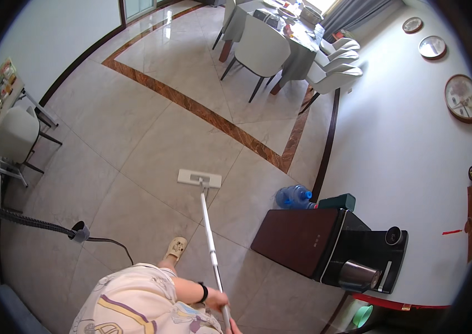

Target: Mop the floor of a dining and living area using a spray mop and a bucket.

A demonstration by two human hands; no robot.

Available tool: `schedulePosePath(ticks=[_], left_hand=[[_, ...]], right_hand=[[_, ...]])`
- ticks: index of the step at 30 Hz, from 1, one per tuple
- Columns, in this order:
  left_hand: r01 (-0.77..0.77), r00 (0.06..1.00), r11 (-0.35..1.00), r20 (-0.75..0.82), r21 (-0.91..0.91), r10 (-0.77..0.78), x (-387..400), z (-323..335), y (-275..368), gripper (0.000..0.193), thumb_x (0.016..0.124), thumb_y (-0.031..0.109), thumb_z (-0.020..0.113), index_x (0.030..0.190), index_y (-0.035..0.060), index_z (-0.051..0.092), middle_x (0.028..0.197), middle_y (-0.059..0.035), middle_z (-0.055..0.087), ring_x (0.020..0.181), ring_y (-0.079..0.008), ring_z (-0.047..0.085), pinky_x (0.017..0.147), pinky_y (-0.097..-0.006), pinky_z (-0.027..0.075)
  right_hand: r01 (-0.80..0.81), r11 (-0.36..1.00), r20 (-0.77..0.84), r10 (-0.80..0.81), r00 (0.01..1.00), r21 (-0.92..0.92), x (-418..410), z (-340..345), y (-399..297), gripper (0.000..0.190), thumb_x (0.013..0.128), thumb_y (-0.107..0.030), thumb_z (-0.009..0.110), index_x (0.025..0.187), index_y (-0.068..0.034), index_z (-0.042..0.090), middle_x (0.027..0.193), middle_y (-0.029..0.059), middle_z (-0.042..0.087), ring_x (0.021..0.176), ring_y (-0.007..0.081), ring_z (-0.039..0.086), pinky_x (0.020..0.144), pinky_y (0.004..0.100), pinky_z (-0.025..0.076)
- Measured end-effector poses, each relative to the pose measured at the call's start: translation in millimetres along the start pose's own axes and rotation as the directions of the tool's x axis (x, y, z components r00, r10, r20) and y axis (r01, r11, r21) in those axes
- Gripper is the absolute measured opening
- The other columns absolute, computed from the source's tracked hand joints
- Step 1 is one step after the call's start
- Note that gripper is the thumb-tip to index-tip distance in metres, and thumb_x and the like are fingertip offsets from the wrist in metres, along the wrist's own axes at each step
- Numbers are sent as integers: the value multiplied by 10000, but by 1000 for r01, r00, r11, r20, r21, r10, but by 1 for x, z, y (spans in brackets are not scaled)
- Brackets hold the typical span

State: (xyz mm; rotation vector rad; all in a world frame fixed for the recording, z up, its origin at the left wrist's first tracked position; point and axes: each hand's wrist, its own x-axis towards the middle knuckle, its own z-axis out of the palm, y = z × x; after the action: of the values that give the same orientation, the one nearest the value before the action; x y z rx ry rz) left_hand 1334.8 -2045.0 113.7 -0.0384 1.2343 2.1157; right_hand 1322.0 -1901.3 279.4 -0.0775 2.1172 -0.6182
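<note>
A flat mop with a white rectangular head (211,180) lies on the tiled floor ahead of me. Its white and silver pole (208,225) runs back toward my body. My left hand (218,300), with a black band on the wrist, is closed around the silver part of the pole. Lower down, at the picture's bottom edge, my right hand (233,327) grips the pole near its end; most of that hand is cut off. A beige clog (176,248) is on my foot, left of the pole.
To the right stand a dark water dispenser (294,242) and blue water bottles (294,197). A dining table (300,62) with chairs (261,44) stands at the back. At left are a side table (4,102), a chair (19,133) and a black cable (31,221).
</note>
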Motion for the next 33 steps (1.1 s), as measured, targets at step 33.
schedulePosePath(ticks=[33], left_hand=[[109,708,884,-590,-454,-390,55,-175,12,203,872,176,445,754,45,544,680,-71,556,627,-182,536,526,-351,434]], right_hand=[[360,926,-82,-370,926,-111,143,61,-70,518,750,-66,563,1238,12,408,1052,185,585,942,200,573,779,290,435]])
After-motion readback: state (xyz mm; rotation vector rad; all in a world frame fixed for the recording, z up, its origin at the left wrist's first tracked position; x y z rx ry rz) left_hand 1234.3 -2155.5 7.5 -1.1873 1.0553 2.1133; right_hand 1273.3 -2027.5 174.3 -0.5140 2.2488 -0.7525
